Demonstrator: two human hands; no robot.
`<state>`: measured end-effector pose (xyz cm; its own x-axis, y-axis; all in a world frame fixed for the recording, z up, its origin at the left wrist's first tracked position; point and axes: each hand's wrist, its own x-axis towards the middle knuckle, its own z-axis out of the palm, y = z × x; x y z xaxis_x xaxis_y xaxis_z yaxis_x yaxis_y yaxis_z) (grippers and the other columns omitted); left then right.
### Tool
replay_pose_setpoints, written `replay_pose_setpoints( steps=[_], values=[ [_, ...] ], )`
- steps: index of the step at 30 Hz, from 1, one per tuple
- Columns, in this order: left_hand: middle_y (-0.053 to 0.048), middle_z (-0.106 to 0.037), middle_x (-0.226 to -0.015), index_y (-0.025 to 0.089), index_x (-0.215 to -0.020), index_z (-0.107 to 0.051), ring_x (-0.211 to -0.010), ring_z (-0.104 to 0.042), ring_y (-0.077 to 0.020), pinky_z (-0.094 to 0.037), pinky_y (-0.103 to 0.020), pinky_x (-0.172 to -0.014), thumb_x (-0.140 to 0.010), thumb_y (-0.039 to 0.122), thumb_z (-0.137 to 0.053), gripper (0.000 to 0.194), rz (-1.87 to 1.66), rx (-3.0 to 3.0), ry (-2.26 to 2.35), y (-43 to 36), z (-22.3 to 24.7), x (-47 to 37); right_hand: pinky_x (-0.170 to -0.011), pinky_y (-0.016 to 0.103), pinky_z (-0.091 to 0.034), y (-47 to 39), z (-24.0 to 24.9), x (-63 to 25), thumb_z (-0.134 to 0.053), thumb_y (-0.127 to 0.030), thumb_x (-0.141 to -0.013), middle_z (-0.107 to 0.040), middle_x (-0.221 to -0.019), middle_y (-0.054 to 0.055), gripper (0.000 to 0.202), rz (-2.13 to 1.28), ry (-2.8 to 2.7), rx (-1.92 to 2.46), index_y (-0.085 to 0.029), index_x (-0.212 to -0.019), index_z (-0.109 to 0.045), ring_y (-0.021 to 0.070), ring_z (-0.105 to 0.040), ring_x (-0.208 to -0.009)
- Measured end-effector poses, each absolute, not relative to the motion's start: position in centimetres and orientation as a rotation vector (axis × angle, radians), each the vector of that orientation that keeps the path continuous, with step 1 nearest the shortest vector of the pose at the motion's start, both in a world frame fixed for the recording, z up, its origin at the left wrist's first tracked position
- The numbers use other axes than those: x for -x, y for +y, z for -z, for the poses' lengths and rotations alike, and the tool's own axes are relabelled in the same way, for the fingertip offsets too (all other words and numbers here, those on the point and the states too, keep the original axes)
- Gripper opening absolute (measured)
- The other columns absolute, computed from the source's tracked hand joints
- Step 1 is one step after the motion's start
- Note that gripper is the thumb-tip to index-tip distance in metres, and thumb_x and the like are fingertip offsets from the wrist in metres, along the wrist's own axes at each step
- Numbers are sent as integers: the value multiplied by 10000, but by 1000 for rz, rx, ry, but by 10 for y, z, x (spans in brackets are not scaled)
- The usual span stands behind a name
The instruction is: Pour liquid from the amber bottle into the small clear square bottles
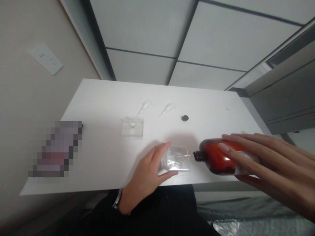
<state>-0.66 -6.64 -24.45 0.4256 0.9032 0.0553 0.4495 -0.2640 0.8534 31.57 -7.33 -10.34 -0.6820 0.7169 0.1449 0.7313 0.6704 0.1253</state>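
Note:
My left hand (147, 172) grips a clear square bottle (183, 160) near the front edge of the white table, thumb and fingers on opposite sides. Above and to its right, my right hand (273, 167) holds a reddish-amber bottle (218, 157) tipped on its side, its black threaded neck towards the clear one. A thin stream of clear liquid runs from that neck to the clear bottle's opening. A second clear square bottle (133, 130) stands further back on the left. How full the bottles are, I cannot tell.
Two whitish pump heads (145, 105) lie behind on the white table (103, 108), near a small black cap (185, 118). A pixelated flat object (52, 152) occupies the left side. A beige wall with a socket plate (46, 59) borders the left; panelled cabinet doors (145, 26) stand behind.

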Motion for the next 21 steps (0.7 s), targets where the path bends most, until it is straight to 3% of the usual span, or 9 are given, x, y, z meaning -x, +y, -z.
replay_pose_setpoints(
  steps=[7, 17, 21],
  values=[
    [-112, -606, -1607, 315, -1613, -425, -1484, -604, -311, -500, -490, -1260, -954, 444, -816, 777, -712, -1872, 1148, -66, 243, 7, -1034, 587, -605, -75, 98, -317, -445, -143, -1067, -620, -1606, 31, 736, 299, -2798, 1228, -420, -1731, -285, 359, -640, -1410],
    [-114, -607, -1609, 308, -1611, -434, -1482, -607, -317, -510, -492, -1253, -953, 448, -817, 775, -725, -1873, 1143, -66, 242, 5, -988, 563, -613, -70, 95, -315, -526, -94, -1038, -628, -1597, 72, 771, 319, -2822, 1174, -373, -1727, -319, 360, -649, -1393],
    [-113, -607, -1609, 303, -1610, -431, -1484, -605, -310, -513, -478, -1251, -951, 432, -822, 778, -720, -1876, 1145, -66, 241, 6, -1017, 572, -596, -72, 94, -314, -482, -95, -1043, -613, -1613, 44, 777, 294, -2810, 1229, -411, -1729, -299, 370, -647, -1395]
  ],
)
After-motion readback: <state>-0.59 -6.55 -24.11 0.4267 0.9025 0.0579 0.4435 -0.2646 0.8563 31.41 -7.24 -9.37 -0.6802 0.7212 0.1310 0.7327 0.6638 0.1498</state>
